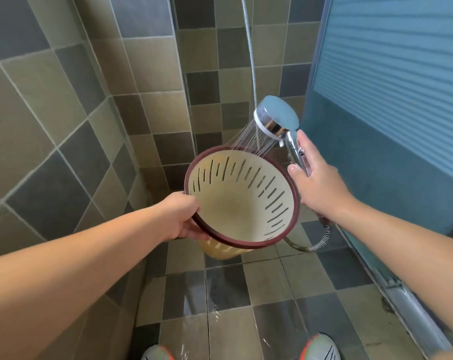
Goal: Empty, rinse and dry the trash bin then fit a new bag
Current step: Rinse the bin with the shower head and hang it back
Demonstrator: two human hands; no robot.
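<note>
Head view, first question: what's at the left of the frame?

— Left hand [180,216], just left of centre, its grip curled over the dark red rim of the trash bin [242,201], thumb inside, fingers underneath. The bin is held in the air at the middle of the frame, tilted so its mouth faces the camera, over the wet tiled floor [228,289].

— How will it handle?

— Light, I'd judge: thin cream plastic with slots down the walls, so water drains out rather than pooling. Wet plastic will be slippery, and the thin wall may flex. The stiff rim looks the best place to hold.

— And to the right?

— Right hand [315,183] wraps the handle of the shower head [276,120]. Spray falls onto the bin's far rim, and the hose [321,240] loops below. Lower edge: two shoes [320,346].
</note>
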